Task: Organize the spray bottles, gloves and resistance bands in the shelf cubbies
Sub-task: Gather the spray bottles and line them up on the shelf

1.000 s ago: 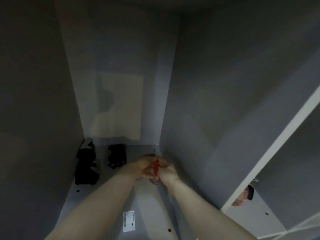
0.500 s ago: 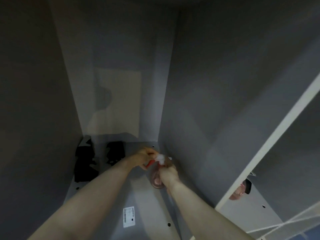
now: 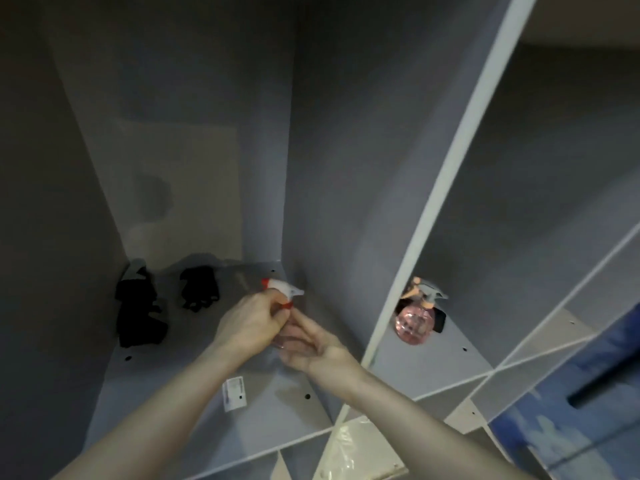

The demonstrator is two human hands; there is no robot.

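Observation:
Both hands are inside the left cubby, holding a spray bottle (image 3: 283, 289) with a white and red trigger head. My left hand (image 3: 252, 320) is closed around its neck just below the head. My right hand (image 3: 308, 342) cups the clear body from the right, which hides most of it. Two black gloves lie at the back left of this cubby: one glove (image 3: 138, 311) against the left wall, another glove (image 3: 200, 287) beside it. A pink spray bottle (image 3: 415, 318) with a grey head stands in the right cubby.
A white divider panel (image 3: 446, 174) separates the two cubbies. A white sticker (image 3: 234, 393) and small holes mark the left cubby's floor (image 3: 166, 375). A dark object (image 3: 439, 320) lies behind the pink bottle. Blue fabric (image 3: 571, 410) shows at the lower right.
The camera view has swung right, revealing the right cubby and pink bottle. The bottle's white head now shows above my left hand, which has shifted onto its neck.

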